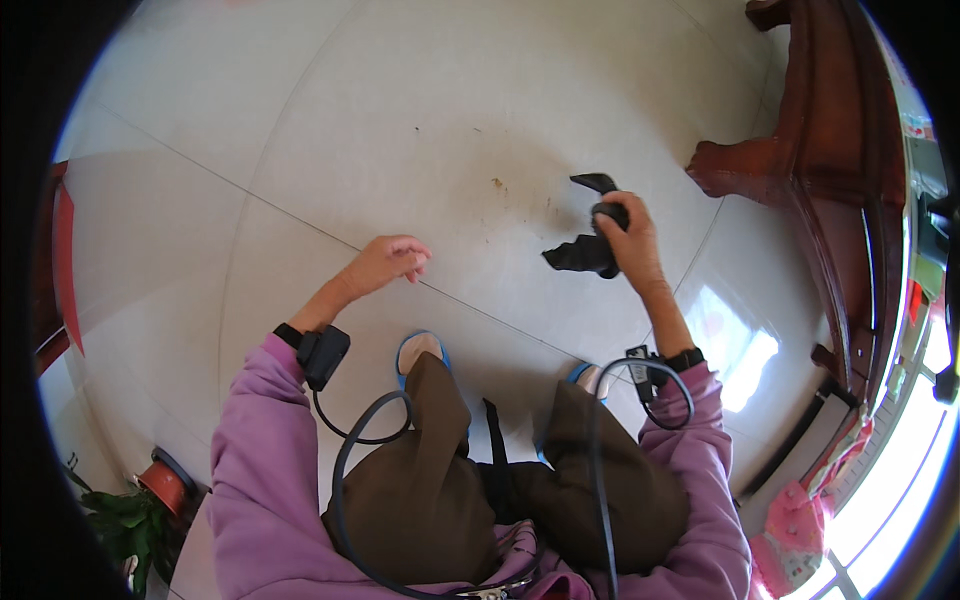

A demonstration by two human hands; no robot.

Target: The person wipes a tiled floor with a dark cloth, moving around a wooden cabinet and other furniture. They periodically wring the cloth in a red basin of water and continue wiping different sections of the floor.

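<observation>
My right hand (pixel 636 238) grips a black, folded piece of soft material (pixel 589 255), held over the floor. It has a rounded, bunched middle under my fingers. Two pointed flaps stick out to the left, one above the other; whether it is cloth or thin plastic I cannot tell. To the left, my left hand (pixel 386 264) hovers over the tiles with loosely bent fingers and nothing in it. Small brown crumbs (pixel 496 182) and dark specks lie on the pale tiled floor (pixel 360 165) between and beyond my hands.
A dark red wooden furniture piece (pixel 844 150) with curved feet stands at the right. Potted plant leaves (pixel 127 517) and a reddish pot (pixel 161 484) are at lower left. Cables (pixel 600 465) loop from my wrist devices. A black strap (pixel 495 435) lies between my knees. Pink fabric (pixel 796 517) sits lower right.
</observation>
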